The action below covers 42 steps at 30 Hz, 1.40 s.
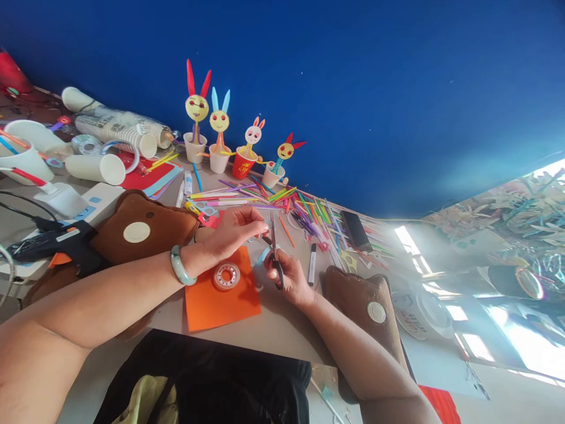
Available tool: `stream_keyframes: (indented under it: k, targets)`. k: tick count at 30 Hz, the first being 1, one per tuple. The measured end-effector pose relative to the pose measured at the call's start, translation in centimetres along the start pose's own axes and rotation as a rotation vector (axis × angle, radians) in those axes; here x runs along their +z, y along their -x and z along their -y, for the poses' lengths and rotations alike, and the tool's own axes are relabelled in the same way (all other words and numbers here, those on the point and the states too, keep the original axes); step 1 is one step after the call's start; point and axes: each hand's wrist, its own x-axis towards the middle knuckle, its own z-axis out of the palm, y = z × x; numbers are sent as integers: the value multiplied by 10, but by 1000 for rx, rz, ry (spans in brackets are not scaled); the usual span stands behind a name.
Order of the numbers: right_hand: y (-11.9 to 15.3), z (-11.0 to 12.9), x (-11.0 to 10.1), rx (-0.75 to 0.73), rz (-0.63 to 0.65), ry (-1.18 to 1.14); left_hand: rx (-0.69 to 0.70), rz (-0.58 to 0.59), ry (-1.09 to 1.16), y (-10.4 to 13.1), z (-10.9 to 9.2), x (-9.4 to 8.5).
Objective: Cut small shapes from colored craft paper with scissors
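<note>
My right hand point(292, 281) grips a pair of scissors point(274, 247) by its dark handles, blades pointing away from me. Close to the blades, my left hand point(238, 228), with a pale green bangle point(180, 265) on the wrist, has its fingertips pinched together. What they hold is too small to make out. Below the hands lies an orange sheet of paper point(241, 306) with a roll of tape point(226, 275) on it. A bit of light blue paper point(263, 257) shows beside the scissors.
Several paper cups with rabbit-faced figures point(219, 121) stand along the blue wall. Colourful sticks point(304, 212) lie scattered before them. Brown cushions point(368, 300) flank the hands. At left are a black glue gun point(66, 244) and stacked cups point(119, 129); a phone point(356, 229) lies right.
</note>
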Motion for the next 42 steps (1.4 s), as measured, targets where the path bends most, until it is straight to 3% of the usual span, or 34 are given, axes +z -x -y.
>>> stream_keyframes:
  k: [23, 42]
  targets:
    - [0, 0, -1, 23, 5, 7, 8, -28, -32, -3, 2, -2]
    - [0, 3, 0, 34, -9, 28, -47, -81, -112, 0, -9, 1]
